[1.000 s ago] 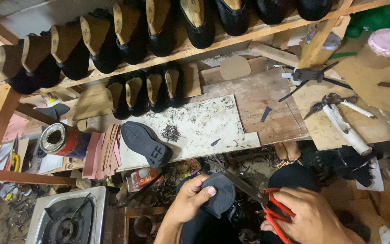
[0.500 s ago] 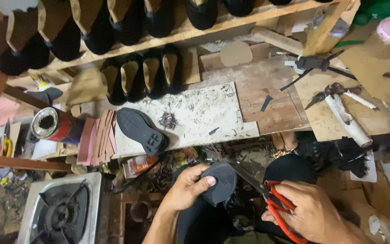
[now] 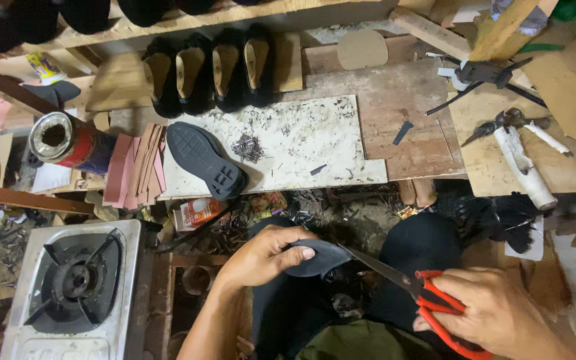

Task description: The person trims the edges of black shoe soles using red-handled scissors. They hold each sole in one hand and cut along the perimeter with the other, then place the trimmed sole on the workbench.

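My left hand (image 3: 261,257) pinches a dark, flat piece of sole material (image 3: 321,257) over my lap. My right hand (image 3: 501,313) grips red-handled scissors (image 3: 411,287), whose blades reach to the piece's right edge. A black shoe sole (image 3: 205,160) lies tread up on a scuffed white board (image 3: 301,147), beside a small pile of nails (image 3: 248,148). Several dark shoes (image 3: 215,73) on lasts stand in a row behind the board.
A gas stove (image 3: 75,287) sits at lower left, with a red tin can (image 3: 68,141) and a stack of pinkish cut pieces (image 3: 135,163) above it. Pliers (image 3: 495,123) and a white-handled tool (image 3: 525,167) lie on the wooden bench at right. Scraps litter the floor.
The view has tilted down and closer. My hands have stayed together over my lap, with the scissors still at the dark piece.
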{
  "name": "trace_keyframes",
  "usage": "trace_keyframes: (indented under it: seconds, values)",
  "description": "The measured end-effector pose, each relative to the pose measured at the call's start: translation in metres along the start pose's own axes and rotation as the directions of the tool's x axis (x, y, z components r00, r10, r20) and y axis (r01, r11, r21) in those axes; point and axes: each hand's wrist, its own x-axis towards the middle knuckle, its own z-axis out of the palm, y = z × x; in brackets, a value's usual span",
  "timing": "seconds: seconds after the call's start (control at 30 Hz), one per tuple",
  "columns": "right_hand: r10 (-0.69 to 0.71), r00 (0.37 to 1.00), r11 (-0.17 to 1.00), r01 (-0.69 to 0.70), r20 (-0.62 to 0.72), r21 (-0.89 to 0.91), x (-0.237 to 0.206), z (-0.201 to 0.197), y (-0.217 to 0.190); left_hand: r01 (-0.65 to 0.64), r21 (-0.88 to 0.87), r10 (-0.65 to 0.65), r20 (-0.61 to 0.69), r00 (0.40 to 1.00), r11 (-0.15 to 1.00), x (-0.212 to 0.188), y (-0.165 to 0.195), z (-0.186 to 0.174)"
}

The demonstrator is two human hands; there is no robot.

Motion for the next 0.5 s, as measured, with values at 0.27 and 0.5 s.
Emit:
trace_keyframes:
  seconds: [0.27, 0.5]
  values:
    - [0.201, 0.977, 0.904, -0.154, -0.078, 0.398, 0.021, 0.029, -0.017, 0.023, -0.064, -0.010, 0.199, 0.980, 0.998, 0.016, -0.009, 0.041]
    - [0.417, 0.879, 0.871, -0.313, -0.231, 0.378, 0.057, 0.020, -0.045, -0.330, 0.181, 0.370, -0.280, 0.886, 0.926, 0.005, -0.001, 0.093]
